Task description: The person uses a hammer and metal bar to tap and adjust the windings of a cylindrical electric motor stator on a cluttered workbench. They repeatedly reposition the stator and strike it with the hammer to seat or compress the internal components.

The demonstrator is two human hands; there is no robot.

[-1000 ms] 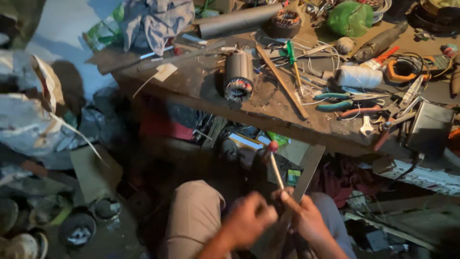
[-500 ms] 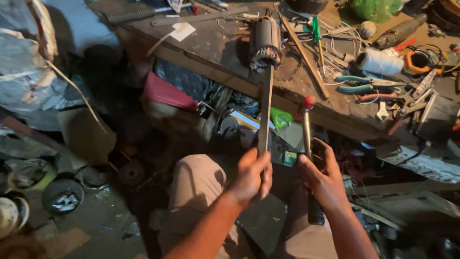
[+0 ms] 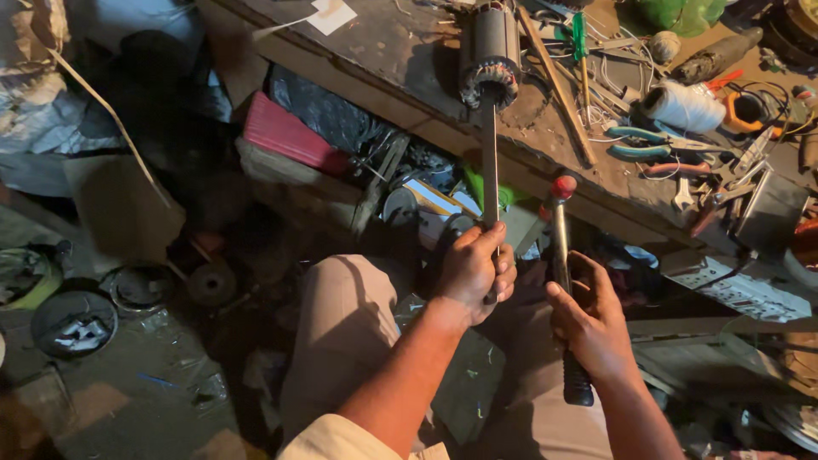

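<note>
Left hand [image 3: 475, 271] fingers wrap a thin grey metal rod [image 3: 490, 162]; right hand [image 3: 590, 319], just right, fingers grip a red-tipped black-handled metal tool [image 3: 561, 255].

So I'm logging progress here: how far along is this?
Done: nothing visibly finished. In hand: left hand grips a thin metal rod reaching to the cylindrical wound motor core on the workbench; right hand holds a red-tipped tool. Left: unclear.

A white paper label [image 3: 331, 14] lies on the bench; perhaps a green bag [image 3: 682, 12] beyond.
</note>
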